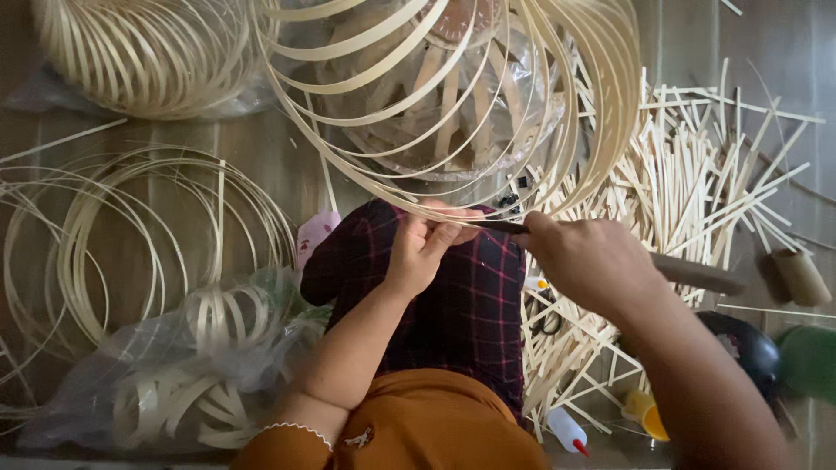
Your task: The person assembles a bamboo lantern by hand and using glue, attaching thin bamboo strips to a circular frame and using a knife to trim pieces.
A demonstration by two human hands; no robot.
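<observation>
My left hand (424,246) pinches the lower edge of a large rounded frame of curved bamboo strips (453,104) that I hold up in front of me. My right hand (585,261) grips a knife with a brown wooden handle (697,274); its dark blade (498,226) points left and meets the strips right beside my left fingers. A dark red checked cloth (461,305) lies over my lap under both hands.
Loose straight bamboo sticks (697,183) are piled at the right. Coiled bamboo hoops (148,235) lie on the wooden floor at left, above a plastic bag of coils (192,357). Another strip frame (148,52) sits top left. A small glue bottle (568,431), black scissors (547,318) and a dark bowl (740,344) lie lower right.
</observation>
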